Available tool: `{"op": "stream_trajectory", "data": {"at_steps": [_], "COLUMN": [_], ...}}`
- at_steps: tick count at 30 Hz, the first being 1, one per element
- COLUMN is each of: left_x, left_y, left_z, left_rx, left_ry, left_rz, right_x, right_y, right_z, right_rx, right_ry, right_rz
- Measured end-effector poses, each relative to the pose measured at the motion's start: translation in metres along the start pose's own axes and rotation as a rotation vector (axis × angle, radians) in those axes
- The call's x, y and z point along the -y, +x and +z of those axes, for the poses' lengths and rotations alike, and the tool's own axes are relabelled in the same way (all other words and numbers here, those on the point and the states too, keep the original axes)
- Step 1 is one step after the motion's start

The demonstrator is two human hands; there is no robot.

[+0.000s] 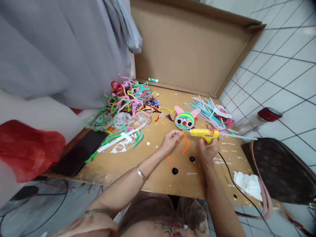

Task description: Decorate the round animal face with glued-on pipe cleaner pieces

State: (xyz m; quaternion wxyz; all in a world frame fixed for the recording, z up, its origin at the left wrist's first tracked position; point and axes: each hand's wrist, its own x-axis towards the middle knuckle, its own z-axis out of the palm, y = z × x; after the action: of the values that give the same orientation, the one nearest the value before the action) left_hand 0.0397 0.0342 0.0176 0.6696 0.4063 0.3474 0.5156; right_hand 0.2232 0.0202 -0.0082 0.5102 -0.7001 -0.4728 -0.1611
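Note:
My left hand [171, 141] pinches an orange pipe cleaner [187, 144], whose free part curves down over the table. In my right hand [208, 149] is a yellow glue gun [204, 132], its nozzle pointing left at the orange piece by my left fingertips. Just beyond the nozzle lies a round animal face [184, 121] with pink ears, a green and yellow band, black eyes and a red nose. Two black round pieces, one [175, 171] nearer the edge and one [192, 159] between my forearms, rest on the table.
Tangled colourful pipe cleaners [130, 98] heap at the back left, straight ones [204, 110] at the back right. A black phone [80, 153] lies left. Right are a red-lidded bottle [269, 114], brown bag [281, 168], crumpled tissue [247, 184] and black cord [230, 172]. Cardboard [190, 46] stands behind.

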Motion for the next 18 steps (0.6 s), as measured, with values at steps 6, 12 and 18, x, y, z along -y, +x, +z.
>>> {"op": "stream_trajectory", "data": {"at_steps": [6,12,18], "left_x": [-0.0012,-0.0003,0.0002], "left_y": [-0.0009,-0.0016,-0.0008], "left_z": [0.001,0.0019,0.0015], "left_rx": [0.007,0.015,0.005], "left_ry": [0.003,0.012,0.003], "left_rz": [0.008,0.008,0.005], "right_x": [-0.004,-0.0041,-0.0052], "right_y": [-0.0039,-0.0013,-0.0012], "right_z": [0.0029,0.0011,0.0031], "right_rx": [0.022,0.02,-0.009], "right_ry": [0.006,-0.011,-0.051], "right_rz": [-0.046,-0.036,-0.063]}}
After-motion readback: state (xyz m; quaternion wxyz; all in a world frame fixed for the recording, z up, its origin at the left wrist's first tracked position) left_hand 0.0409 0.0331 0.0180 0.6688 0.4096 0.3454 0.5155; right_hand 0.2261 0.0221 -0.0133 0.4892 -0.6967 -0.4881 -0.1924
